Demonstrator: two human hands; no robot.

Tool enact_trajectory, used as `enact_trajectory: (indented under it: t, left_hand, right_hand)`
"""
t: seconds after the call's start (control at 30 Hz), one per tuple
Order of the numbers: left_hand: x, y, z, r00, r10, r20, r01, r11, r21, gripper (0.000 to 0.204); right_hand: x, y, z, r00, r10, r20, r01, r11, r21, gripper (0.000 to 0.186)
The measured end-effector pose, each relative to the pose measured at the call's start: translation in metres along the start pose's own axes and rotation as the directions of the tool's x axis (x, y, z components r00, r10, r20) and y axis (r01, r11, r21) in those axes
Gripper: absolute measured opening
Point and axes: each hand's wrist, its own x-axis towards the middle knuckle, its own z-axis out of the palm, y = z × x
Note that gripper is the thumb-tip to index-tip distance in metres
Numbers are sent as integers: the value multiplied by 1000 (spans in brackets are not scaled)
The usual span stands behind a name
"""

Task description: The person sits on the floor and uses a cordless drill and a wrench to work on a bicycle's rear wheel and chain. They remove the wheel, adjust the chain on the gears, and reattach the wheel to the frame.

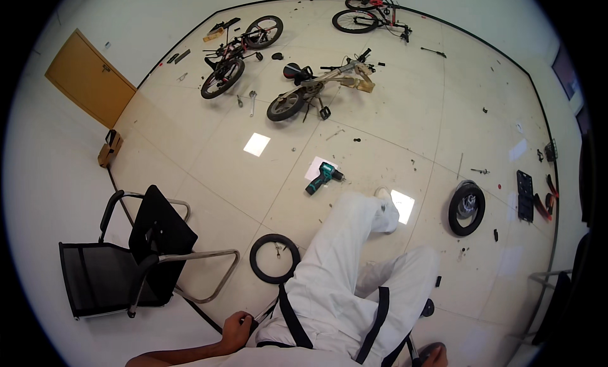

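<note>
I am seated, white-trousered legs stretched forward over the tiled floor. At the lower left, my left hand (237,331) is closed round the black end of a chair armrest (254,326). My right hand (437,356) shows only in part at the bottom edge, curled on the other armrest (415,353). Just beyond my left hand, a black tyre (254,266) lies flat, with small metal parts inside its ring. A teal cordless drill (323,176) rests on the floor ahead of my feet, out of reach of both hands.
Three bicycles lie at the back: a red-black one (223,75), a pale-framed one (316,88), another (358,21) by the wall. A wheel with tyre (467,207) and a dark tool case (525,196) lie right. A black chair (152,253) stands left; small parts are scattered about.
</note>
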Motion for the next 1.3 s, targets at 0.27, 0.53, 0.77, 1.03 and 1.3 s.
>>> enact_trajectory:
  t: [0.27, 0.53, 0.77, 1.03, 1.3]
  left_hand:
    - [0, -3, 0, 1000, 7, -5, -7, 1000, -7, 27]
    - [1, -5, 2, 1000, 23, -18, -23, 1000, 2, 26]
    - [1, -3, 1, 1000, 15, -8, -15, 1000, -10, 25]
    - [1, -8, 3, 999, 28, -16, -29, 999, -33, 25]
    - [2, -7, 3, 999, 34, -14, -34, 999, -24, 24]
  right_hand:
    - [-1, 1, 0, 999, -45, -23, 46, 999, 28, 35]
    - [-1, -12, -4, 999, -44, -31, 45, 999, 11, 35]
    - [-1, -10, -1, 999, -15, -42, 16, 1000, 10, 34]
    - [1, -4, 1, 1000, 1, -29, -1, 1000, -1, 35]
    - [1, -10, -1, 1000, -10, -22, 11, 1000, 11, 35]
